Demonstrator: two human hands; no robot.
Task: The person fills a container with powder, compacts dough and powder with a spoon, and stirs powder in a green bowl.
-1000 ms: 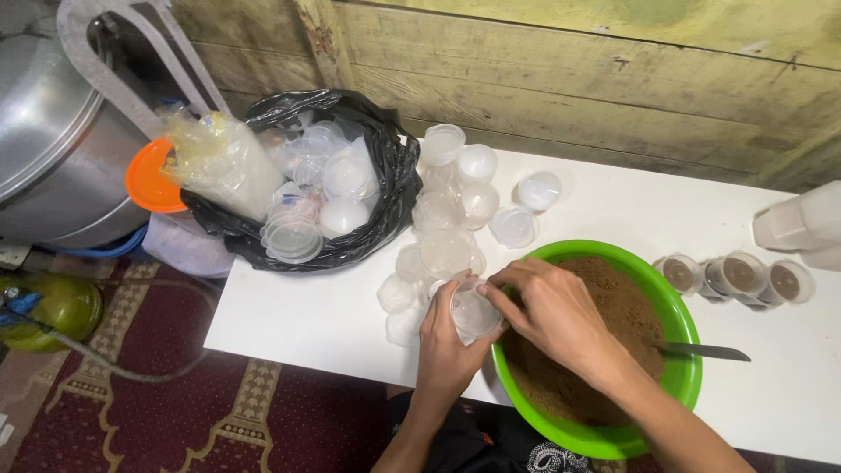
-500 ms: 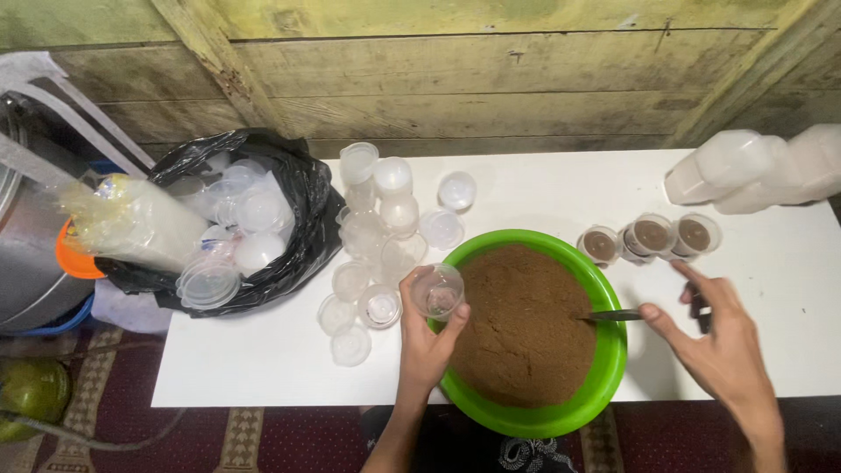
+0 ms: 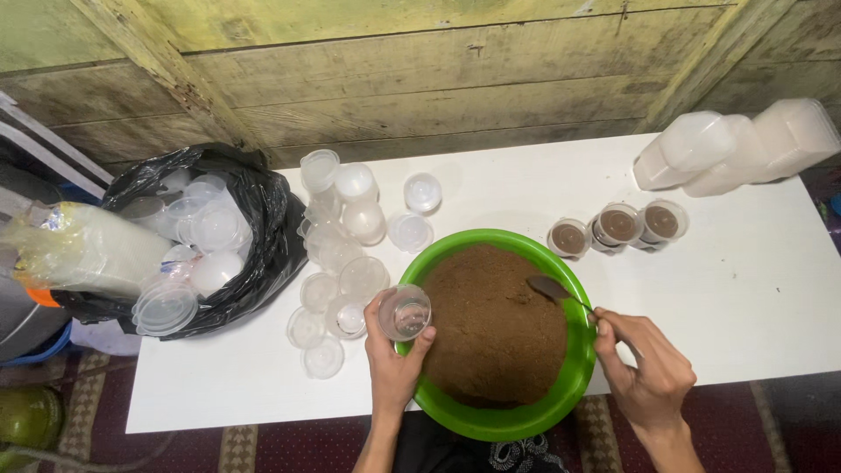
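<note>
Left hand (image 3: 392, 355) grip curled upward; right hand (image 3: 646, 368) grip closed, knuckles up.

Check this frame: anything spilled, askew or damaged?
No spill visible. Empty clear cups lie jumbled on the white table, several tipped. The left hand holds a small clear cup tilted over the green bowl; the right hand holds a spoon.

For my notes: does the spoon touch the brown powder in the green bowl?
Touching. Head view: spoon tip rests on the brown powder, held by right hand.
</note>
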